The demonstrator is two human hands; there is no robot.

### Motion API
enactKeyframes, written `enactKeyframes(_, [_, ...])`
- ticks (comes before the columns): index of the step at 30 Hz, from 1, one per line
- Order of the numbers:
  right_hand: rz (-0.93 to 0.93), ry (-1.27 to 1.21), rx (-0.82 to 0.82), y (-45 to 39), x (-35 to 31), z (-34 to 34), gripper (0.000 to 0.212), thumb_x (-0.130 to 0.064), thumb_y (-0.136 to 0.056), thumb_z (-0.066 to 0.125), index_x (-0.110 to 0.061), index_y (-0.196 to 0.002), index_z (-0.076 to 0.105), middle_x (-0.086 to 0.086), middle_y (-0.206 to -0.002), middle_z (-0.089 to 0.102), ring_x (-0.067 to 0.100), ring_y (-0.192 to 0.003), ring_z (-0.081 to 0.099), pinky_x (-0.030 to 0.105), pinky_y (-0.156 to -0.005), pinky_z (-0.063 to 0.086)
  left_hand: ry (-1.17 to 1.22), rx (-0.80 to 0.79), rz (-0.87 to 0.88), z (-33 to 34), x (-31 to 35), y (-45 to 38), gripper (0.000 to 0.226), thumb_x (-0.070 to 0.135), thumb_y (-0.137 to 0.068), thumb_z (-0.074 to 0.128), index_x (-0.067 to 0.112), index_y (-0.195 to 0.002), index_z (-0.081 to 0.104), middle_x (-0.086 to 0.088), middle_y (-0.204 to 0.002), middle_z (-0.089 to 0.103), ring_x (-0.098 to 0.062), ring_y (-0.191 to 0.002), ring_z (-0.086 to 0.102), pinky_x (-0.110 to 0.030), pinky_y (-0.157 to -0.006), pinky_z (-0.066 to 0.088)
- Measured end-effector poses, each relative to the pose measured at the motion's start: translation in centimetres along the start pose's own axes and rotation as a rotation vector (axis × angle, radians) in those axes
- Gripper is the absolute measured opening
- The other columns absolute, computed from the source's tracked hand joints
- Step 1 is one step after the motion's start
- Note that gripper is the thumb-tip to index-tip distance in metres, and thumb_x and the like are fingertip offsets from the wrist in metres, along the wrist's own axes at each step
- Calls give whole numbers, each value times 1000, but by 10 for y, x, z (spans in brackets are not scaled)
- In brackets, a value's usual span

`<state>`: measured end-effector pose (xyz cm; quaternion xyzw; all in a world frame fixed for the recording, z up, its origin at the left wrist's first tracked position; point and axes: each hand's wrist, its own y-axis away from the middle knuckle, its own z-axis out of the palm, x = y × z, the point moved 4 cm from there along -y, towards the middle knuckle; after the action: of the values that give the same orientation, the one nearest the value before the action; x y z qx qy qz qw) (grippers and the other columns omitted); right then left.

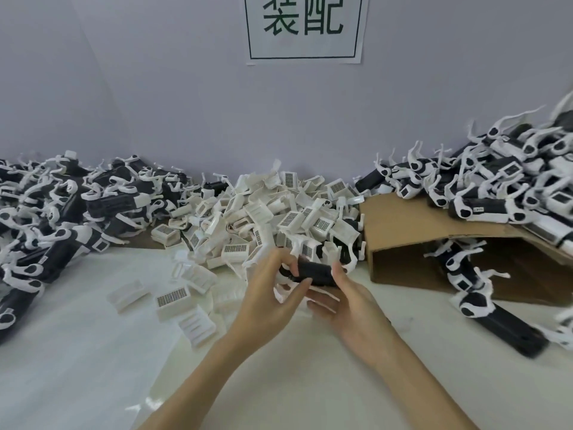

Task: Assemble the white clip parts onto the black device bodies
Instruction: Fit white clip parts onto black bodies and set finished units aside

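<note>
One black device body (316, 272) is up in both hands, just in front of the middle heap and above the white table (93, 367). It's lying roughly sideways, with white bits sticking out at its left end and underneath. The left hand (273, 301) has its fingers curled around the left end, thumb on top. The right hand (347, 305) pinches the right end, thumb on the upper edge and fingers curled below it. So both hands are closed around that one body, nothing else in them.

Counting the rest is hopeless: the white clip parts (279, 209) form one big heap along the back wall, way too many to count, with six or so loose ones (173, 297) scattered in front on the left. One pile of black-and-white units (71, 206) sits far left, another pile (508, 178) tops a cardboard box (400, 218) on the right. One paper sign (305, 26) hangs on the wall.
</note>
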<state>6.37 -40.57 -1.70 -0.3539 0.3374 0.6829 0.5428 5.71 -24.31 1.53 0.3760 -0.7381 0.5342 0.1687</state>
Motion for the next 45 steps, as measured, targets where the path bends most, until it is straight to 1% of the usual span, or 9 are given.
enactKeyframes(4, [-47, 66, 47, 0, -7, -8, 54, -50, -93, 69, -6, -124, 74, 19, -122, 74, 29, -112, 73, 35, -92, 56, 114, -61, -63, 7, -2, 5, 22, 24, -104, 67, 27, -113, 47, 6, -137, 48, -15, -127, 54, -22, -95, 48])
enactKeyframes(9, [-122, 89, 51, 3, -10, -4, 57, -42, -93, 68, -2, -134, 62, 18, -124, 74, 34, -114, 72, 45, -101, 49, 415, 36, -424, 1, -13, 0, 48, 44, -96, 68, 37, -136, 42, 2, -133, 61, -29, -107, 72, -40, -86, 60])
enactKeyframes(12, [-186, 101, 63, 5, -15, 2, 64, -41, -81, 76, -8, -134, 60, 14, -119, 76, 31, -109, 75, 38, -88, 56, 514, -88, -553, 0, -24, 0, 50, 49, -99, 68, 33, -143, 50, -2, -120, 76, -31, -95, 76, -43, -88, 60])
enactKeyframes(16, [-193, 181, 13, 9, -16, 5, 64, -45, -80, 80, -14, -133, 59, 12, -121, 75, 33, -109, 75, 37, -81, 59, 594, -144, -520, -5, -27, -1, 33, 43, -101, 66, 17, -119, 77, -7, -107, 73, -27, -79, 65, -30, -71, 54])
enactKeyframes(23, [-214, 269, -32, 9, -16, 3, 55, -40, -85, 81, -20, -132, 59, 8, -120, 76, 31, -109, 75, 32, -78, 62, 641, -137, -494, -12, -24, -4, 45, 42, -97, 71, 16, -134, 69, -12, -117, 72, -28, -80, 64, -29, -69, 53])
enactKeyframes(28, [-77, 283, -6, 10, -10, 1, 64, -52, -84, 74, -17, -136, 59, 15, -116, 76, 34, -102, 76, 31, -74, 60, 700, -126, -563, -5, -28, -1, 50, 37, -97, 72, 8, -136, 65, -23, -123, 65, -30, -81, 62, -34, -67, 53])
enactKeyframes(32, [172, 89, -64, 11, -1, 4, 57, -48, -88, 72, -14, -133, 64, 24, -113, 74, 34, -85, 75, 31, -59, 58, 734, -42, -547, -6, -28, -3, 49, 31, -87, 84, 26, -134, 70, -14, -117, 67, -30, -78, 62, -35, -72, 55])
enactKeyframes(40, [231, -290, 4, 10, -1, -5, 56, -53, -90, 72, -7, -123, 76, 27, -111, 69, 24, -72, 65, 21, -38, 44, 671, -391, -270, -8, -6, -8, 67, 1, -100, 69, 23, -158, 46, -10, -155, 53, -31, -127, 59, -38, -95, 53])
enactKeyframes(45, [193, -369, 80, 8, 1, -4, 54, -36, -86, 75, 0, -125, 68, 23, -94, 69, 20, -68, 56, 22, -48, 51, 784, -264, -409, 1, -4, -5, 42, 36, -112, 52, 27, -152, 57, -9, -149, 60, -24, -117, 63, -34, -95, 54])
